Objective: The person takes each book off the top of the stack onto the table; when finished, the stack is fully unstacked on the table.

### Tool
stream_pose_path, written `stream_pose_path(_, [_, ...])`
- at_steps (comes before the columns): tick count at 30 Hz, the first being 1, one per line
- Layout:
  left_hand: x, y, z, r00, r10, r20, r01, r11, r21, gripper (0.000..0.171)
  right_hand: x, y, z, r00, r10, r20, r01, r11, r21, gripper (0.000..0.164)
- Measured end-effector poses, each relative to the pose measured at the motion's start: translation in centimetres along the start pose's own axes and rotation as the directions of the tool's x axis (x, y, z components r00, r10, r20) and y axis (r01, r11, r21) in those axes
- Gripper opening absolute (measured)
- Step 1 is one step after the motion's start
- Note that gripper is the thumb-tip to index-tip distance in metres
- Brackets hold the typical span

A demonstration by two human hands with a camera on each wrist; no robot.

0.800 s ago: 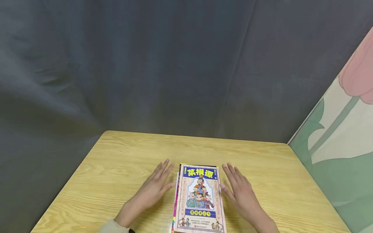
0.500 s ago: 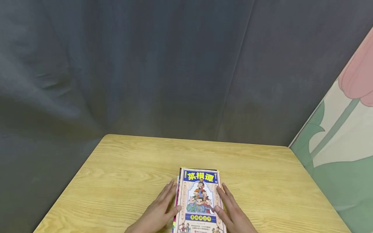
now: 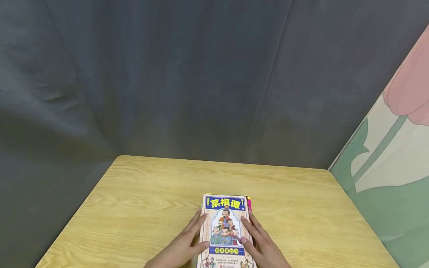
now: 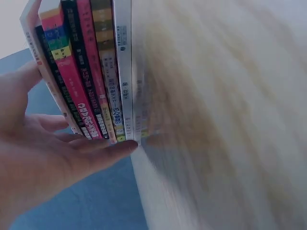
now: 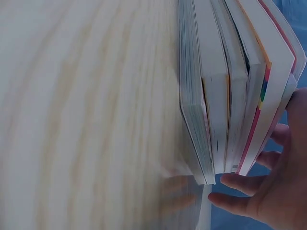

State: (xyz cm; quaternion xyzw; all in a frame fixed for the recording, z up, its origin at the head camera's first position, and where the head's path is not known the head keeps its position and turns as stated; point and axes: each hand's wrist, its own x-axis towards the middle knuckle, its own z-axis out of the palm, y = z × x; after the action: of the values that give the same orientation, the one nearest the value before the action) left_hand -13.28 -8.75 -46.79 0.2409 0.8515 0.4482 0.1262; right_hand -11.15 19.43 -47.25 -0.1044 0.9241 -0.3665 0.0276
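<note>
A stack of several books lies flat on the table, topped by an illustrated book (image 3: 225,223) with a blue title band and yellow characters. My left hand (image 3: 182,243) rests along the stack's left side, its thumb at the top cover's edge. In the left wrist view, its fingers (image 4: 103,155) lie along the spines (image 4: 91,72), near the lower corner. Opposite, my right hand (image 3: 263,243) touches the right side, fingertips over the cover's edge. The right wrist view has its fingers (image 5: 244,183) beside the page edges (image 5: 218,105). Both hands' fingers are fairly straight.
The wood-grain table (image 3: 144,193) extends around the stack. A dark curtain (image 3: 187,82) hangs behind and at the left, and a panel with a tulip picture (image 3: 385,163) stands at the right.
Both hands have come inward from beside the stack onto its sides. The top book has shifted slightly left over the lower ones; a pink edge now shows on the right.
</note>
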Motion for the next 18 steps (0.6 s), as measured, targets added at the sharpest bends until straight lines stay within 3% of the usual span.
stream_pose_path(4, [0.2, -0.1, -0.6, 0.999, -0.025, 0.023, 0.027, 0.994, -0.103, 0.082, 0.2, 0.0, 0.2, 0.998, -0.038, -0.041, 0.036, 0.998, -0.046, 0.056])
stream_pose_path(10, [-0.1, -0.1, -1.6, 0.999, -0.041, -0.024, 0.036, 0.985, -0.171, 0.084, 0.7, -0.3, 0.6, 0.992, -0.112, -0.054, 0.107, 0.991, -0.083, 0.057])
stream_pose_path(13, [0.0, -0.1, -2.0, 0.999, -0.017, -0.028, 0.006, 0.939, -0.345, 0.083, 0.7, -0.2, 0.4, 0.992, -0.121, -0.042, 0.118, 0.991, -0.066, 0.061])
stream_pose_path(18, [0.1, -0.4, -2.9, 1.0, 0.01, -0.026, -0.023, 0.838, -0.546, 0.083, 0.3, 0.1, -0.4, 0.999, -0.019, 0.037, 0.016, 0.996, 0.089, 0.078])
